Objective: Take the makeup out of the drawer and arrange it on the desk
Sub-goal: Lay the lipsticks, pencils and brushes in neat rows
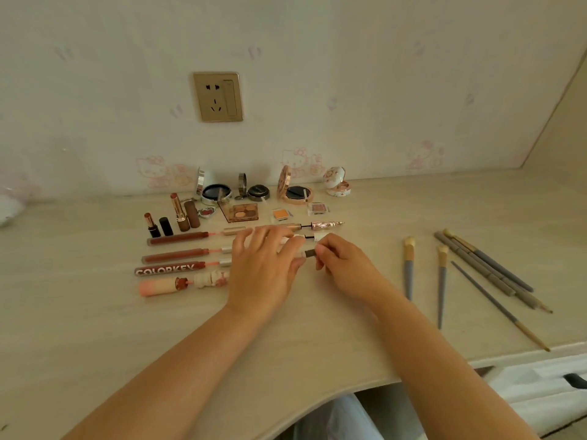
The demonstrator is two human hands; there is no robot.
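Both hands, left hand (pixel 263 268) and right hand (pixel 341 265), pinch a small makeup tube (pixel 308 253) between them; desk (pixel 95 328) beneath.

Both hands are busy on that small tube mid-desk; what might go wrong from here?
1. The left hand hovers right over the caps of the opened lip gloss tubes; a careless sweep might knock the row askew.
2. The small tube is pinched only by fingertips of both hands, the right hand at its end; it may slip and roll.
3. The long brush lies near the desk edge and could be nudged off.
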